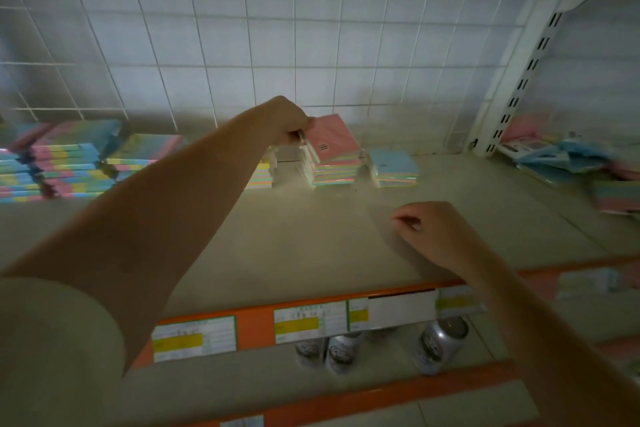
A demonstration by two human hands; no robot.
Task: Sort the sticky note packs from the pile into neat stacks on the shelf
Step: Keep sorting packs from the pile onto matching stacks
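Observation:
My left hand (pixel 289 121) reaches to the back of the shelf (pixel 311 236) and pinches the left edge of a pink-topped sticky note pack (pixel 332 139), tilted on a stack of packs (pixel 334 172). A low blue-topped stack (pixel 394 168) stands just right of it, and another small stack (pixel 259 175) is partly hidden behind my left forearm. My right hand (pixel 436 236) hovers over the bare shelf in front, fingers loosely curled and holding nothing. Tall rows of multicoloured packs (pixel 69 163) fill the far left.
A jumbled pile of pink and blue packs (pixel 561 156) lies at the right beyond the white upright (pixel 519 80). A wire grid (pixel 277 45) backs the shelf. The orange front rail (pixel 259 322) carries price labels, with metal cans (pixel 440 345) on the shelf below.

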